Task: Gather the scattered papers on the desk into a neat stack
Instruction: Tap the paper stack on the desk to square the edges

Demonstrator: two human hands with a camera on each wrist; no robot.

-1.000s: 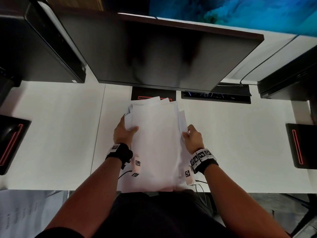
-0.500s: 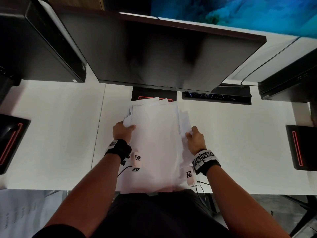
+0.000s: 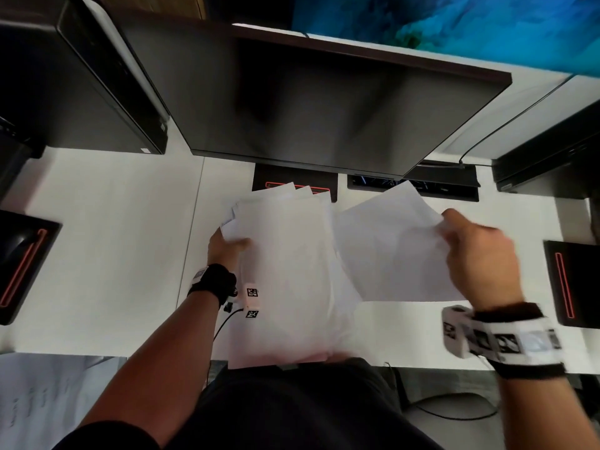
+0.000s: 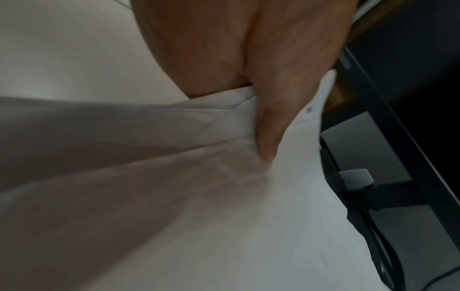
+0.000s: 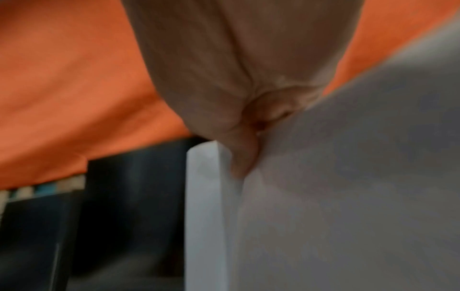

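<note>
Head view: a white rectangular desk [image 3: 107, 241] runs from left to right, with bare surface open to the left of the hands and to the far right. A large dark flat monitor [image 3: 311, 105] overhangs the back of the desk. The loose pile of white paper sheets [image 3: 285, 271] lies at the centre, its near edge at the desk's front edge against the person's dark-clothed body. The left hand [image 3: 224, 250] grips the pile's left edge, thumb on top. The right hand [image 3: 480, 258], raised and blurred, pinches a single white paper sheet [image 3: 389, 248] by its right edge, holding it just right of the pile and overlapping it slightly. Black pads with red lines sit at both desk ends, partly cut off.

Left wrist view: the left hand [image 4: 248, 59] has its thumb pressed down onto the pile [image 4: 248, 216], whose layered edges fan leftward; the fingers beneath are hidden.

Right wrist view: heavily blurred. The right hand [image 5: 236, 69] clamps the single sheet [image 5: 348, 196], which fills the right side; an orange background lies behind.
</note>
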